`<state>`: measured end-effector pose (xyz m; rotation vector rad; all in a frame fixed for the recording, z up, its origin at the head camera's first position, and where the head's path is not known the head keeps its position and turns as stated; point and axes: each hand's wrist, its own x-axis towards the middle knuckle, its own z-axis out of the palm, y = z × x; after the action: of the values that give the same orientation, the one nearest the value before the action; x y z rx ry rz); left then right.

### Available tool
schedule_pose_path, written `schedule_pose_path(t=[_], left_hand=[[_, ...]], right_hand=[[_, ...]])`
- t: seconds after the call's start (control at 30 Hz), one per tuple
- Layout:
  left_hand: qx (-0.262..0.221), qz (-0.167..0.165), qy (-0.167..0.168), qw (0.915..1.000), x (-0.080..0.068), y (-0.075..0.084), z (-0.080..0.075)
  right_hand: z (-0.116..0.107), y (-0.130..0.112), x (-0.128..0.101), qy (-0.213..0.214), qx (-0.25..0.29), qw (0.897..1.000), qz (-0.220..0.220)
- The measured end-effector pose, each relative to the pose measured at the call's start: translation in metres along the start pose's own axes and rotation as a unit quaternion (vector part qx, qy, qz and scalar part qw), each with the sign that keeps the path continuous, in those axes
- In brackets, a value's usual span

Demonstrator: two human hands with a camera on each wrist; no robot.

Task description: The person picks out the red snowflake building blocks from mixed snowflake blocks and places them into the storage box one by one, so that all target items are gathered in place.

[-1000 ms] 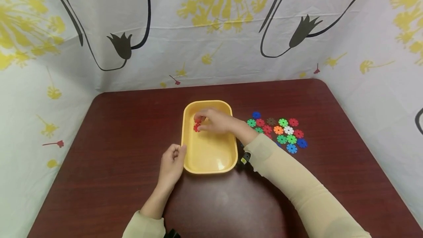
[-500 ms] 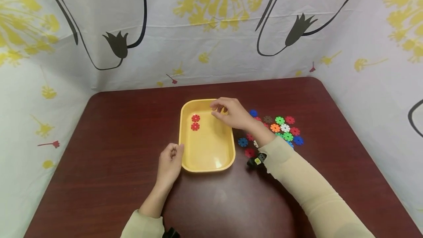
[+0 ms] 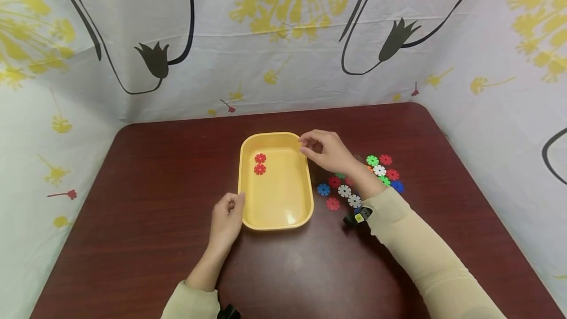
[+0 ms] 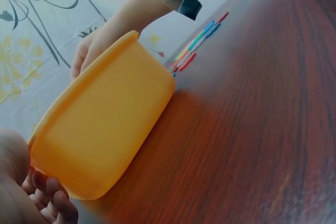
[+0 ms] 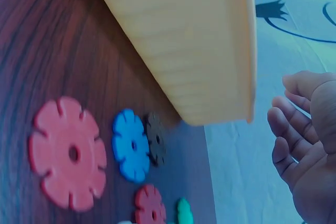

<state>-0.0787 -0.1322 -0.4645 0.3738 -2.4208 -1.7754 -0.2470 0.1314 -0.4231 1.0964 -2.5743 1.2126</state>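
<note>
A shallow yellow plastic tray [image 3: 283,191] stands on the table, with two red notched discs [image 3: 260,164] lying flat near its far left corner. My left hand [image 3: 227,220] holds the tray's left rim; in the left wrist view its curled fingers [image 4: 55,192] lie against the tray's outer wall. Over the tray's far right edge, my right hand [image 3: 330,151] hovers with loosely bent fingers. The right wrist view shows this hand [image 5: 310,140] with nothing between thumb and fingers.
To the tray's right lie several notched discs [image 3: 344,191] in red, blue, white, green and other colours, partly hidden by the right forearm. Dark red wood forms the tabletop [image 3: 177,171]. A patterned white cloth [image 3: 266,38] hangs behind and beside it.
My right hand has withdrawn rightward from the two red discs inside the tray to the tray's far right edge. The discs stay there. My left hand has kept its hold.
</note>
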Motion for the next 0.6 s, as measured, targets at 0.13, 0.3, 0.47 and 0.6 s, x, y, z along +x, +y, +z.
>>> schedule_pose_path(t=[0.13,0.3,0.47,0.6], left_hand=[[0.007,-0.001,0.0,1.0,0.0,0.001,0.0],[0.006,-0.005,-0.003,1.0,0.0,0.001,0.0],[0.009,-0.009,-0.008,0.9999,-0.001,0.001,-0.001],[0.012,-0.006,-0.009,0.9999,-0.001,0.001,-0.001]], right_hand=[[-0.009,0.004,-0.005,0.007,0.009,1.0,0.019],[-0.018,0.01,-0.014,0.016,0.001,0.999,0.037],[-0.028,0.019,-0.022,0.019,-0.015,0.998,0.058],[-0.035,0.025,-0.028,0.021,-0.035,0.997,0.069]])
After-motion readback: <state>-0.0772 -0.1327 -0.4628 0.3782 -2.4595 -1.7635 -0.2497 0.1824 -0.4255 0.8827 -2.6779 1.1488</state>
